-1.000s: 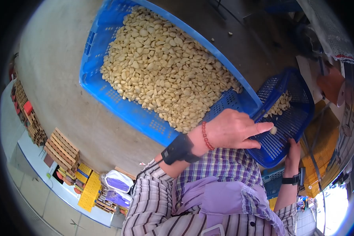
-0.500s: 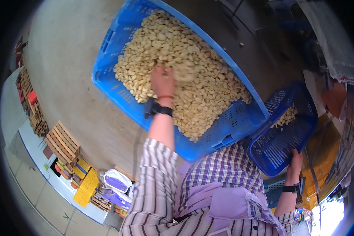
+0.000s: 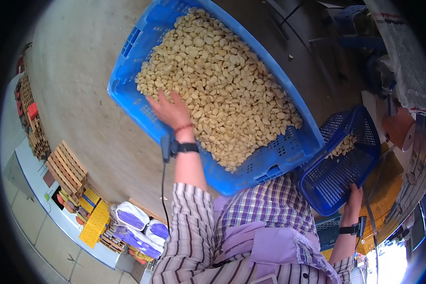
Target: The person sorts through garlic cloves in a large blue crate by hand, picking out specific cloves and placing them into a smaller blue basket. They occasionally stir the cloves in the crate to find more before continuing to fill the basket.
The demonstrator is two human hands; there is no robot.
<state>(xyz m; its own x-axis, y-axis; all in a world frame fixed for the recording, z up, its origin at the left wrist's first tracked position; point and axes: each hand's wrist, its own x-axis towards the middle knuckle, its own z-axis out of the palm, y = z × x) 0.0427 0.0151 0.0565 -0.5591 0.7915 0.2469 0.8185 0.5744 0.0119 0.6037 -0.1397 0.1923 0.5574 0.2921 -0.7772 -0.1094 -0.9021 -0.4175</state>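
A large light-blue crate holds a broad heap of small, pale cream pieces that look like peeled garlic cloves. My left hand is at the heap's edge by the crate's near left wall, fingers apart and over the pieces, with nothing seen in its grasp. On the right, my right hand grips the near rim of a smaller dark-blue basket. That basket is tilted beside the crate's right corner, with a small pile of the same pieces inside. Some of my right fingers are hidden by the basket.
Concrete floor stretches left of the crate. Wooden pallets, a yellow crate and white-and-purple sacks stand at lower left. Dark metal legs are beyond the crate. A cable hangs from my left wrist.
My left hand has moved left from the middle of the heap to its edge, and its fingers have spread. Pieces that were blurred in motion now lie still. My right hand keeps hold of the basket.
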